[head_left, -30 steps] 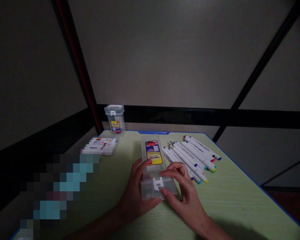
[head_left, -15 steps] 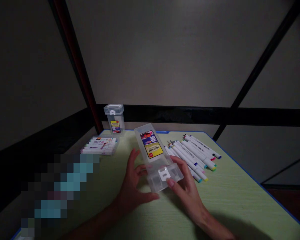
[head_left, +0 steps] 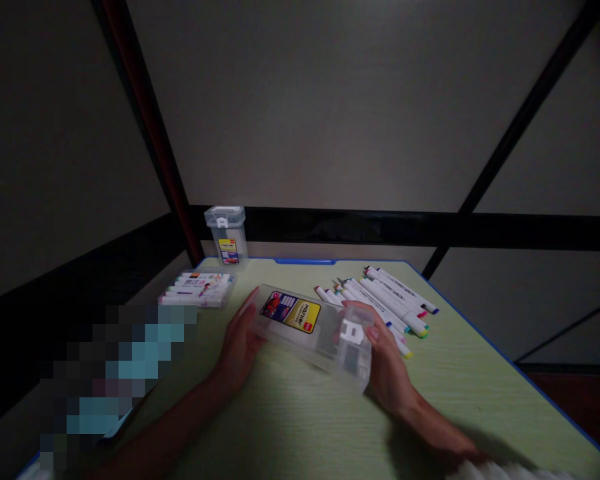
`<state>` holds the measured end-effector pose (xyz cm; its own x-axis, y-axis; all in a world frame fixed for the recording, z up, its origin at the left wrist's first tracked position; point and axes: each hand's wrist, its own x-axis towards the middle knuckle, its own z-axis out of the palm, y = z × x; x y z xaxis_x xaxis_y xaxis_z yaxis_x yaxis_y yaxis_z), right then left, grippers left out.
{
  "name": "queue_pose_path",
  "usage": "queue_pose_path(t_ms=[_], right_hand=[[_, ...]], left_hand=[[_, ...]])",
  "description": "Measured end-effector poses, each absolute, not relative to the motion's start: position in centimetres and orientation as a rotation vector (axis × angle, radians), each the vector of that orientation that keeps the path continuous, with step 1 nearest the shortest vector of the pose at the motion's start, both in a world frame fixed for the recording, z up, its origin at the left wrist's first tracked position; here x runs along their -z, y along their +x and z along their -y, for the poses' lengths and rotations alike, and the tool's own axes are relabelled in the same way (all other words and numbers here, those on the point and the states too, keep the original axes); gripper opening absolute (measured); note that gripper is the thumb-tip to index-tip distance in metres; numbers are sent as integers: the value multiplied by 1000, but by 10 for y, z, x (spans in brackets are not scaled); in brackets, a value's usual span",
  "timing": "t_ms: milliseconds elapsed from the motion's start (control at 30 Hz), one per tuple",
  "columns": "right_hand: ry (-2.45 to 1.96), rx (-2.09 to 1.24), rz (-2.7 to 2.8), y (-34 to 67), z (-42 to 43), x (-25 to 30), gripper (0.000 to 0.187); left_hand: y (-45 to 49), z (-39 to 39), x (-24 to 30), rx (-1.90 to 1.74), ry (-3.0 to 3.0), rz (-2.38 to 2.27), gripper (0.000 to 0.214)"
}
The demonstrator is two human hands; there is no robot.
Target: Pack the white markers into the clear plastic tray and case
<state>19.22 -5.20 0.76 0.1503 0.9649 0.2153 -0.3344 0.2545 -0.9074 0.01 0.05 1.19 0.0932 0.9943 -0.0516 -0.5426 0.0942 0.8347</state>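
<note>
The fingers of the left hand [head_left: 237, 347] and of the right hand [head_left: 390, 363] are closed on opposite ends of a clear box [head_left: 295, 339], which lies aslant between them and seems to be held up off the counter [head_left: 280, 427]. The left fingers grip the plain end; the right ones hold the lid [head_left: 355, 363], with the thumb at its edge, just beside the white latch [head_left: 351, 331]. The label [head_left: 293, 311] faces up, nearer the left fingers. Just beyond the right fingers lie loose markers [head_left: 385, 293] in a rough fan, the nearest ends partly hidden by that hand. Past the left fingers, a filled pen case [head_left: 197, 288] lies flat, and farther off behind it a tub [head_left: 227, 237] stands upright with its top on. The likeliest trouble, I judge, is at the lid: if the thumb slid onto the latch and pushed, it could spring loose, and the body might drop from the right fingers' side. Smooth plastic held only by its ends could also slip or twist if one hand eased off before the other. Swinging the lid end outward might knock the nearest markers and set them rolling, since nothing visible there would stop them.
</note>
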Motion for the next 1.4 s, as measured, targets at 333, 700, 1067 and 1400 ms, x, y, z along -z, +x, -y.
queue_pose_path(t_ms=[333,700,1067,1400], right_hand=[[-889,-1089,564,205,42,-26,23],[-1041,-855,712,227,37,-27,27],[-1128,-331,1193,215,44,-17,44],[-1080,-174,1305,213,44,-14,32]], left_hand=[[4,17,-12,-1133,899,-790,64],[10,30,-19,-958,1183,-800,50],[8,29,-13,-1066,1141,-865,56],[10,30,-16,-1089,1191,-921,57]])
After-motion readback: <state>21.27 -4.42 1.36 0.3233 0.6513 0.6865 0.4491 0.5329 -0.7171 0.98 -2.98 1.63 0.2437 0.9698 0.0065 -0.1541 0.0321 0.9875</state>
